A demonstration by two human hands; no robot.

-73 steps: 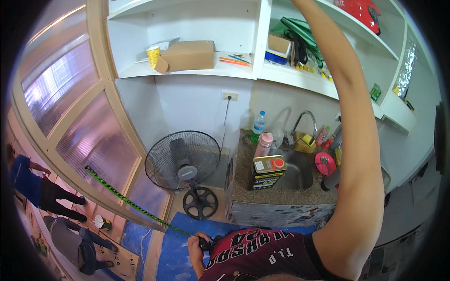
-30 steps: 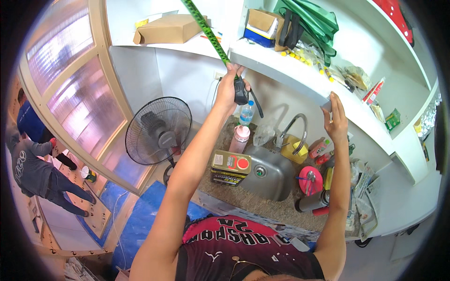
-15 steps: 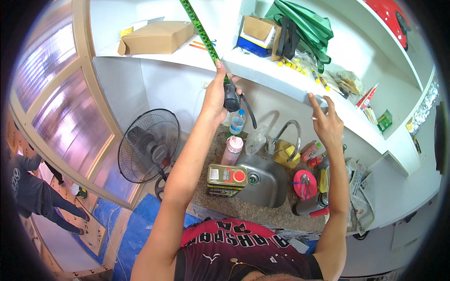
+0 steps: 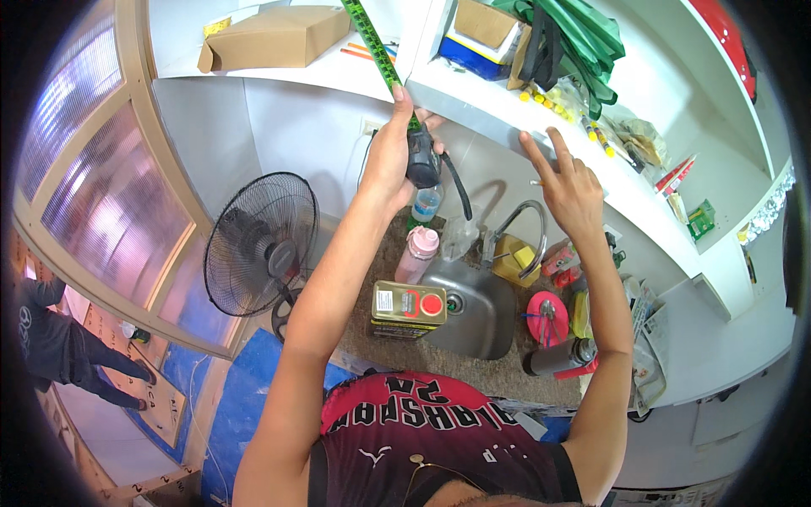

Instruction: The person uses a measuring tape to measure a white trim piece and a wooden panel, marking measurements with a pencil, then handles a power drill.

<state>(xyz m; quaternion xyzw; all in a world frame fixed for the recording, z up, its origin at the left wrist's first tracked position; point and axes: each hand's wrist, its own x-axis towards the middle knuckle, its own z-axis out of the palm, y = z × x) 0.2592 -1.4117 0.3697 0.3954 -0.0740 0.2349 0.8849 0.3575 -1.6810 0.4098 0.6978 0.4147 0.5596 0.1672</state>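
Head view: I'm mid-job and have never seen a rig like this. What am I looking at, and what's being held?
There is no machine here, just a person's two bare hands. The view comes from the left of two fisheye cameras worn on the head, looking down, so straight edges bend near the rim. Picture left is the person's left.

The left hand grips a black tape measure, its green blade running up past the shelf. The right hand holds nothing visible; its fingers are spread near the shelf's front edge, though I can't tell whether they touch.

Below, the counter carries a metal can and a pink bottle beside a sink.
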